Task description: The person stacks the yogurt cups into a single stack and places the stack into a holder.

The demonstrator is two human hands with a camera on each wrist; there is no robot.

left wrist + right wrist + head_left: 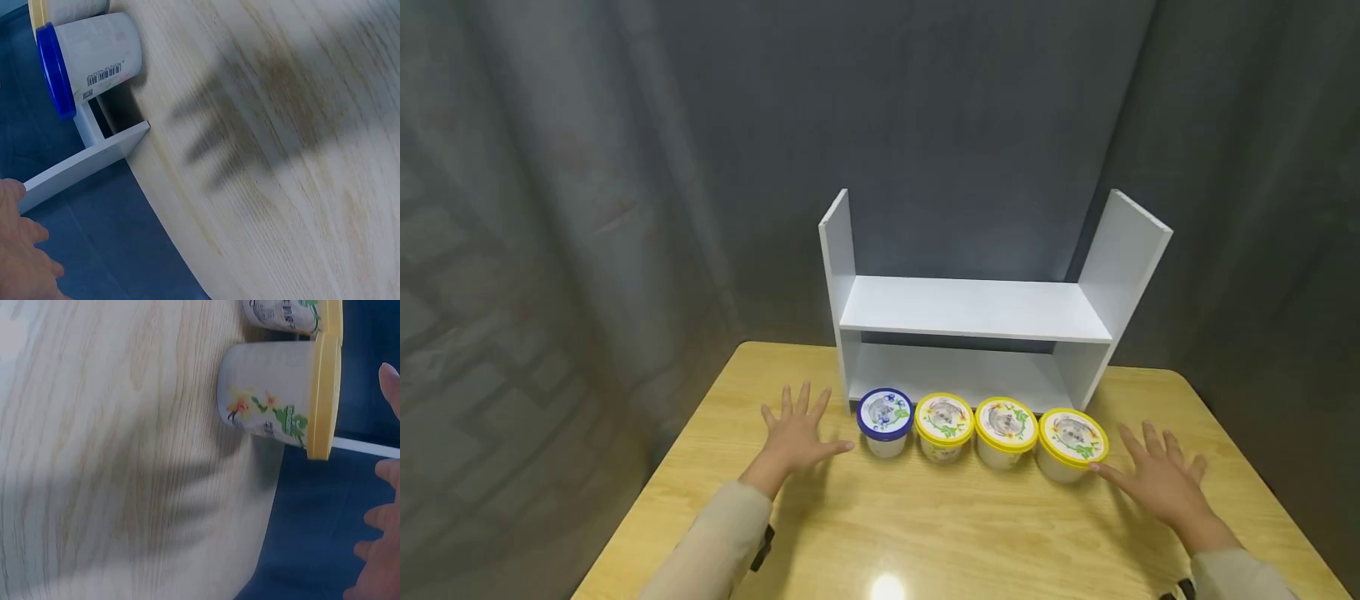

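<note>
Tubs (944, 421): four, all lidded, are lined up upright on the table (940, 521), just in front of the white shelf (962, 307).
Curtain (895, 133): dark grey cloth is hung behind the table and along both sides.
Table: its pale, wood-grained top is crossed by shadows (250, 112) of the hands.
Shelf: two upright side panels are joined by two level boards, the lower set close above the table.
Sleeves (715, 533): both forearms are covered in beige.
Left hand: (793, 437) its fingers are spread wide, nothing is gripped, and a gap is left to the blue-lidded tub (886, 429).
Right hand: (1165, 483) its fingers are likewise spread and nothing is held; its thumb is placed just beside the rightmost tub (1070, 442).
Yellow lids (1006, 422): three are printed with flowers and green leaves.
Blue lid (886, 412): one is seen, at the row's left end.
Barcode (105, 74): it is printed on the blue-lidded tub's side.
</note>
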